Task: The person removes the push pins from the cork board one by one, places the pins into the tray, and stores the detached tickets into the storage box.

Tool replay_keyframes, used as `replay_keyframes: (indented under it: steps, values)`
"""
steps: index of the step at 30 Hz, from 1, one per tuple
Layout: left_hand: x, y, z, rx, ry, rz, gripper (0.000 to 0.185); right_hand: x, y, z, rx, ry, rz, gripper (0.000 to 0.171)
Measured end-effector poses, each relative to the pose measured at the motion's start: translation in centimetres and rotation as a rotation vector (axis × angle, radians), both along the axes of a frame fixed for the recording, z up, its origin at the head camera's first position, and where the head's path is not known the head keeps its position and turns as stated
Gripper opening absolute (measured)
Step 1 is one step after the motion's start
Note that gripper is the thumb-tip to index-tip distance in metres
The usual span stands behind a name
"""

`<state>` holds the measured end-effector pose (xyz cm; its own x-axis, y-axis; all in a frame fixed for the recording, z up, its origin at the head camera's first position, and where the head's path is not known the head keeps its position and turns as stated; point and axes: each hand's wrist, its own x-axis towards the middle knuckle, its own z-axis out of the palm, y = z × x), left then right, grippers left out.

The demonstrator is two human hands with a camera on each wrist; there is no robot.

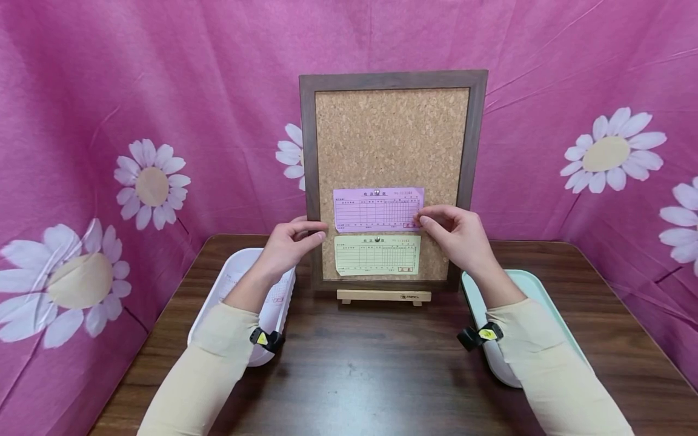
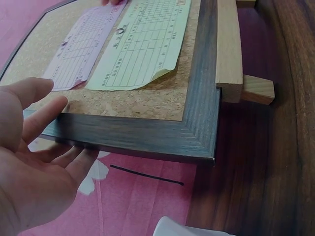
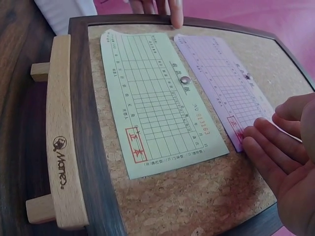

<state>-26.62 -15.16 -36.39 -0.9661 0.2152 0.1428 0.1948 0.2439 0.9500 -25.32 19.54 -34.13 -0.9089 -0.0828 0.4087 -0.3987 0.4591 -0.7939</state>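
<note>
The cork board (image 1: 389,139) stands upright on its wooden easel (image 1: 383,296) at the back of the desk (image 1: 371,375), leaning a little away from me, so anything I do on its face would tip it. That is why my left hand (image 1: 288,242) sits on the frame's left edge: fingers straight along the dark wood, thumb behind, a bracing touch and not a closed grip. My right hand (image 1: 455,233) is on the pink slip (image 1: 378,209), fingertips laid on its right end, apparently pressing the paper flat against the cork; I cannot tell whether the thumb pinches the edge. A pin (image 3: 184,79) holds the yellow slip (image 1: 377,255) just below; its lower left corner curls free. White trays (image 1: 235,272) flank the easel, under my forearms.
</note>
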Motion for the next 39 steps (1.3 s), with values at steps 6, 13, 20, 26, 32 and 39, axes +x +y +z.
replay_keyframes:
  steps: [6, 13, 20, 26, 32, 39]
  values:
    - [0.1, 0.4, 0.0, -0.036, 0.006, 0.006, 0.034, -0.4, -0.7, 0.1, -0.007, 0.004, -0.001, 0.023]
    - [0.0, 0.9, -0.1, -0.046, 0.02, 0.01, 0.032, -0.7, -1.4, 0.0, -0.053, 0.0, 0.028, 0.023]
    - [-0.1, 1.3, -0.2, -0.058, 0.028, 0.017, 0.031, -0.8, -2.0, 0.1, -0.093, -0.019, 0.049, 0.024]
    - [-0.1, 1.6, -0.2, -0.045, 0.037, 0.018, 0.031, -0.8, -2.4, 0.4, -0.068, -0.015, 0.041, 0.023]
    - [-0.2, 1.9, -0.2, -0.041, 0.052, 0.037, 0.029, -0.9, -2.8, 0.5, -0.052, -0.017, 0.033, 0.022]
    - [-0.4, 2.1, -0.2, -0.045, 0.076, 0.039, 0.029, -1.2, -3.1, 0.5, -0.06, -0.007, 0.047, 0.023]
